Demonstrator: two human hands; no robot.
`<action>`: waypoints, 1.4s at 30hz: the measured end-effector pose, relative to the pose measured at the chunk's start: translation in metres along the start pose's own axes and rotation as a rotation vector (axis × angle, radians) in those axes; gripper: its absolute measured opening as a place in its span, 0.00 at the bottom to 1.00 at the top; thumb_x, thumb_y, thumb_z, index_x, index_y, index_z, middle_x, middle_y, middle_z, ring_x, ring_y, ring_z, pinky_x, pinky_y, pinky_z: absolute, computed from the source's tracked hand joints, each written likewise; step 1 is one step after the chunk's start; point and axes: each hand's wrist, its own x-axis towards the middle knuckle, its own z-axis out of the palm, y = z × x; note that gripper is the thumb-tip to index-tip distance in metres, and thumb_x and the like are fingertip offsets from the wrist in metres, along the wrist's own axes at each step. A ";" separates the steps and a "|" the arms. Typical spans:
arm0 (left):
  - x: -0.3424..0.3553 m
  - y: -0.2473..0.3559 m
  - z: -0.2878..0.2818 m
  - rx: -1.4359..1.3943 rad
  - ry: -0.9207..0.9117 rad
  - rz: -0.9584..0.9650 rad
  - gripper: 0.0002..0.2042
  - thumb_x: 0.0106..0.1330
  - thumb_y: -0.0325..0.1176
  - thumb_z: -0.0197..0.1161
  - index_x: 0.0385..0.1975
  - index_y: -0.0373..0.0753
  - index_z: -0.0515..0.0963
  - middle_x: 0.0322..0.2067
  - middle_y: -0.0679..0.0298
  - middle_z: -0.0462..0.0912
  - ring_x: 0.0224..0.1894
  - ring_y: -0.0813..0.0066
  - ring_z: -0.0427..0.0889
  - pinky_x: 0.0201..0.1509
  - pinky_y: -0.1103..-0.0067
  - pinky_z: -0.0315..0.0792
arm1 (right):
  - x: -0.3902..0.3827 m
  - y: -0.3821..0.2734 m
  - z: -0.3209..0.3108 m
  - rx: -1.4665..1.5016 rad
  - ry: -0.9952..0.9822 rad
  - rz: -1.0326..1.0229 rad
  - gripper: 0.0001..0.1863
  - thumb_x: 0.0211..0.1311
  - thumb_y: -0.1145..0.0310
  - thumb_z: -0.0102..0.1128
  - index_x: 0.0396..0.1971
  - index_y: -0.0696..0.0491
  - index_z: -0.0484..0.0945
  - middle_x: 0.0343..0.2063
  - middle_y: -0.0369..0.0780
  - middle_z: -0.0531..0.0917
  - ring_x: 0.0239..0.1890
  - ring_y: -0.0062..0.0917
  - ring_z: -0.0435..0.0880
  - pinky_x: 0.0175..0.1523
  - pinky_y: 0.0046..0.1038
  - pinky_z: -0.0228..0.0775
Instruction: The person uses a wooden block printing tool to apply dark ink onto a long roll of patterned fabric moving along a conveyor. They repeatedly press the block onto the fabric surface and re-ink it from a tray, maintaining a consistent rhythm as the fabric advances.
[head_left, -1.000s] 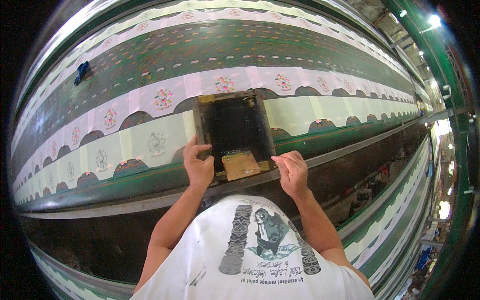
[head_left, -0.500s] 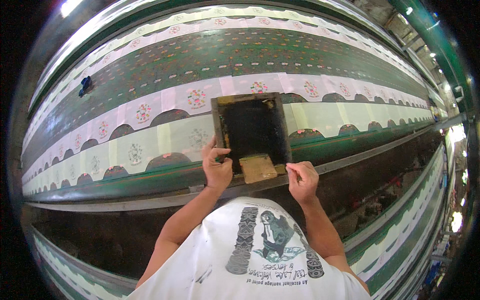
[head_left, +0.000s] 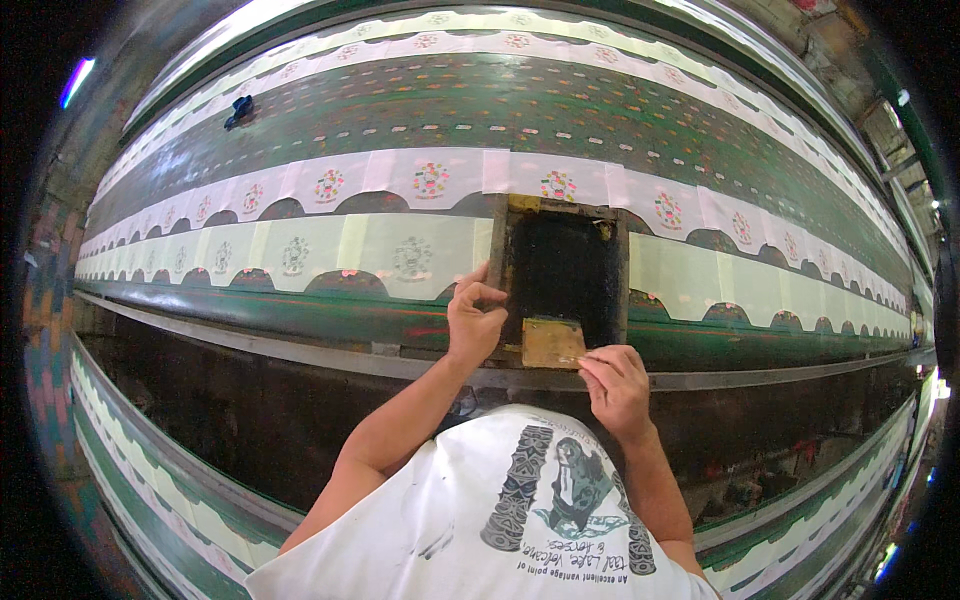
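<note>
A screen-printing frame (head_left: 613,275) with a dark mesh lies over a row of pale yellow cut cloth pieces (head_left: 378,252) on the long green table. My left hand (head_left: 476,318) is closed on its left side, one finger stretched up along the wood. A flat tan squeegee (head_left: 552,343) rests inside at the near end of the frame. My right hand (head_left: 617,388) pinches the squeegee's lower right corner between thumb and fingers. The cloth under the frame is hidden.
Behind the frame runs a row of pink cloth pieces (head_left: 385,180) with coloured round prints. A dark blue bundle (head_left: 239,112) lies on the table at the far left. A metal rail (head_left: 330,357) follows the near edge. Another table with cloth (head_left: 180,490) stands at the lower left.
My right hand has moved from the frame's near right corner onto the squeegee's corner. The view has shifted, so the frame and table appear further right and less tilted.
</note>
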 end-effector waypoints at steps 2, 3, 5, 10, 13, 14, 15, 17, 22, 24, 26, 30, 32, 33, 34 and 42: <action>0.002 0.000 0.001 0.005 -0.003 -0.030 0.10 0.54 0.18 0.70 0.36 0.35 0.89 0.75 0.46 0.81 0.77 0.50 0.78 0.80 0.63 0.70 | 0.011 -0.003 0.006 -0.008 -0.100 -0.010 0.19 0.59 0.71 0.83 0.51 0.53 0.90 0.50 0.42 0.88 0.55 0.43 0.87 0.61 0.46 0.80; 0.002 0.002 0.002 0.000 -0.006 -0.041 0.10 0.54 0.18 0.70 0.36 0.35 0.89 0.75 0.45 0.81 0.77 0.50 0.78 0.80 0.63 0.70 | 0.017 -0.006 0.008 -0.017 -0.151 -0.012 0.21 0.58 0.69 0.84 0.52 0.53 0.90 0.52 0.42 0.88 0.58 0.43 0.87 0.63 0.46 0.79; 0.003 0.005 0.002 -0.018 -0.013 -0.062 0.10 0.54 0.18 0.70 0.36 0.34 0.89 0.75 0.45 0.81 0.77 0.50 0.78 0.80 0.64 0.70 | 0.024 -0.010 0.014 -0.069 -0.266 -0.003 0.26 0.56 0.67 0.85 0.55 0.52 0.90 0.58 0.43 0.86 0.64 0.44 0.84 0.68 0.47 0.76; 0.002 -0.003 0.006 -0.034 -0.003 -0.053 0.08 0.55 0.18 0.69 0.35 0.34 0.86 0.77 0.46 0.81 0.77 0.54 0.79 0.80 0.63 0.69 | 0.041 -0.007 0.024 -0.148 -0.323 -0.077 0.23 0.61 0.74 0.75 0.58 0.55 0.89 0.56 0.44 0.87 0.61 0.43 0.86 0.67 0.44 0.78; 0.002 -0.007 0.004 -0.021 -0.002 -0.066 0.09 0.54 0.18 0.70 0.35 0.35 0.88 0.76 0.45 0.80 0.77 0.50 0.78 0.81 0.62 0.69 | 0.055 -0.009 0.027 -0.154 -0.305 -0.094 0.21 0.62 0.78 0.68 0.56 0.56 0.89 0.54 0.43 0.89 0.57 0.43 0.87 0.65 0.43 0.79; 0.002 -0.007 0.006 -0.024 -0.003 -0.071 0.09 0.54 0.19 0.71 0.35 0.35 0.89 0.76 0.44 0.80 0.77 0.48 0.77 0.81 0.62 0.69 | 0.060 -0.010 0.026 -0.163 -0.305 -0.092 0.21 0.62 0.80 0.66 0.56 0.57 0.89 0.53 0.43 0.89 0.56 0.43 0.88 0.64 0.43 0.79; 0.003 -0.007 0.006 -0.009 -0.012 -0.067 0.10 0.54 0.19 0.71 0.35 0.35 0.89 0.76 0.44 0.80 0.77 0.47 0.77 0.82 0.62 0.68 | 0.064 -0.011 0.025 -0.163 -0.341 -0.078 0.21 0.61 0.80 0.65 0.55 0.57 0.89 0.52 0.44 0.90 0.56 0.43 0.88 0.64 0.43 0.80; 0.004 -0.005 0.003 0.026 -0.030 -0.060 0.10 0.53 0.19 0.71 0.35 0.36 0.89 0.76 0.45 0.79 0.77 0.47 0.77 0.82 0.60 0.68 | 0.070 -0.009 0.024 -0.158 -0.411 -0.050 0.20 0.60 0.81 0.65 0.53 0.57 0.89 0.51 0.44 0.90 0.55 0.44 0.89 0.63 0.43 0.80; 0.005 -0.004 0.003 -0.012 -0.015 -0.075 0.09 0.71 0.23 0.70 0.47 0.35 0.89 0.76 0.46 0.80 0.76 0.50 0.80 0.78 0.62 0.71 | 0.116 0.023 0.005 -0.074 -0.623 0.024 0.21 0.63 0.81 0.60 0.53 0.52 0.91 0.46 0.47 0.90 0.54 0.47 0.90 0.61 0.45 0.83; 0.010 -0.014 0.000 -0.093 -0.030 -0.122 0.08 0.71 0.23 0.70 0.47 0.36 0.90 0.76 0.45 0.80 0.76 0.49 0.80 0.78 0.61 0.72 | 0.138 0.033 0.005 -0.029 -0.597 0.029 0.24 0.66 0.82 0.56 0.53 0.46 0.93 0.45 0.48 0.90 0.54 0.48 0.90 0.62 0.46 0.84; 0.014 -0.016 -0.001 -0.087 -0.058 -0.124 0.08 0.71 0.22 0.70 0.46 0.37 0.91 0.76 0.44 0.80 0.75 0.48 0.80 0.78 0.61 0.73 | 0.155 0.050 0.013 -0.060 -0.543 0.024 0.25 0.66 0.82 0.55 0.53 0.44 0.94 0.45 0.48 0.90 0.54 0.48 0.90 0.62 0.46 0.84; 0.024 0.003 -0.009 0.053 -0.130 -0.152 0.09 0.70 0.19 0.69 0.46 0.37 0.91 0.74 0.45 0.81 0.73 0.51 0.82 0.75 0.64 0.75 | 0.185 0.072 0.029 -0.095 -0.450 0.076 0.27 0.67 0.84 0.55 0.54 0.41 0.95 0.46 0.48 0.91 0.55 0.48 0.91 0.63 0.46 0.84; 0.027 0.006 -0.012 0.103 -0.142 -0.151 0.09 0.70 0.18 0.69 0.45 0.36 0.90 0.72 0.46 0.83 0.69 0.55 0.85 0.71 0.67 0.77 | 0.195 0.087 0.038 -0.147 -0.420 0.101 0.26 0.67 0.83 0.56 0.54 0.41 0.94 0.47 0.48 0.92 0.55 0.49 0.91 0.65 0.46 0.84; 0.027 0.005 -0.013 0.130 -0.140 -0.120 0.09 0.70 0.18 0.70 0.45 0.36 0.90 0.71 0.47 0.83 0.66 0.59 0.87 0.68 0.69 0.79 | 0.196 0.096 0.044 -0.151 -0.385 0.100 0.26 0.67 0.82 0.56 0.54 0.41 0.94 0.48 0.48 0.92 0.55 0.49 0.91 0.64 0.46 0.84; 0.028 0.005 -0.013 0.157 -0.139 -0.088 0.08 0.69 0.18 0.71 0.44 0.36 0.90 0.69 0.48 0.84 0.63 0.62 0.89 0.65 0.71 0.81 | 0.197 0.103 0.050 -0.155 -0.349 0.100 0.25 0.67 0.82 0.57 0.54 0.42 0.94 0.48 0.48 0.92 0.55 0.49 0.91 0.64 0.46 0.84; 0.032 0.006 -0.017 0.113 -0.190 -0.155 0.08 0.69 0.18 0.73 0.44 0.38 0.90 0.71 0.48 0.82 0.58 0.64 0.90 0.65 0.72 0.81 | 0.176 0.086 0.049 -0.163 -0.450 0.093 0.22 0.65 0.80 0.61 0.55 0.49 0.92 0.45 0.49 0.89 0.52 0.50 0.89 0.62 0.50 0.82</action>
